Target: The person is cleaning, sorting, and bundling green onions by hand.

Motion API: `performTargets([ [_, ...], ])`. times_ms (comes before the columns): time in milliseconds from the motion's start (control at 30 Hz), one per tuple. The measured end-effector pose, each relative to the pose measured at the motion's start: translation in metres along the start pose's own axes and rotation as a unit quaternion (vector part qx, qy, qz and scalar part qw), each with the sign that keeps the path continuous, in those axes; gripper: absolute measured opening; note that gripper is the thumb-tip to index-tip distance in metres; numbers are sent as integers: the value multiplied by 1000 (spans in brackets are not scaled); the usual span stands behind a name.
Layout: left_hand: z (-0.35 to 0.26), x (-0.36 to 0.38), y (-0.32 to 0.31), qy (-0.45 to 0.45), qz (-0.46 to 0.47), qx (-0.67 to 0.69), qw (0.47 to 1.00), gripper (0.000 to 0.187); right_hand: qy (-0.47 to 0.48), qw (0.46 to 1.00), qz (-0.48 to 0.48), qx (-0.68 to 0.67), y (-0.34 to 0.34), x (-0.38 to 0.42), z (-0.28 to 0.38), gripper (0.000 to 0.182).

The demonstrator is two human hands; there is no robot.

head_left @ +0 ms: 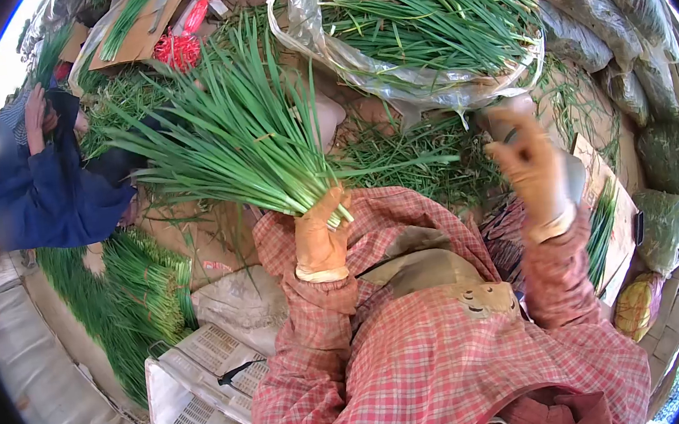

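Observation:
My left hand (322,234), in an orange-tan glove, is closed around the pale stem ends of a bunch of garlic chives (252,130). The green leaves fan up and to the left. One loose blade (405,162) sticks out to the right of the bunch. Off to the right, my right hand (529,163) is raised in a similar glove and blurred by motion. Its thumb and fingers look apart, and I see nothing held between them. Loose green leaves lie on the ground between the two hands.
A clear plastic bag (426,91) full of chives stands ahead. Stuffed bags (665,157) are stacked at right, near a cardboard piece (615,199) with chives. At left are bundled chives (133,292), a white plastic crate (209,391) and a seated person in blue (48,193).

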State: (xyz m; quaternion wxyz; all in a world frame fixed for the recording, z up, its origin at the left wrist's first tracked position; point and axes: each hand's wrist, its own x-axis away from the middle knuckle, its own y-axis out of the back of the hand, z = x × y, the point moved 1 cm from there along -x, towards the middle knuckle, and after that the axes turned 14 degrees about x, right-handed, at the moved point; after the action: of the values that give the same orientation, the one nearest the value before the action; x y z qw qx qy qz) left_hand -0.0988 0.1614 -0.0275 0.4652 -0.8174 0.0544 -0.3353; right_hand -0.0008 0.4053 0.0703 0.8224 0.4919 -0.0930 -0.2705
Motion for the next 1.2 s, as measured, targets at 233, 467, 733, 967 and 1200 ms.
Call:
performTargets([
  [233,6,13,0,-74,40,-128,988,27,114,957,198,-177,-109,11,77,29],
  [467,5,15,-1,17,56,15,998,25,31,925,193,-326,-106,30,80,13],
  [733,-9,5,-5,58,23,76,995,18,37,875,21,-483,-55,30,75,7],
  [967,-30,25,36,32,47,-59,997,32,-106,935,122,-316,-16,12,-40,20],
  [1200,-69,72,77,95,84,-248,961,42,29,968,248,-14,-68,10,-27,59],
])
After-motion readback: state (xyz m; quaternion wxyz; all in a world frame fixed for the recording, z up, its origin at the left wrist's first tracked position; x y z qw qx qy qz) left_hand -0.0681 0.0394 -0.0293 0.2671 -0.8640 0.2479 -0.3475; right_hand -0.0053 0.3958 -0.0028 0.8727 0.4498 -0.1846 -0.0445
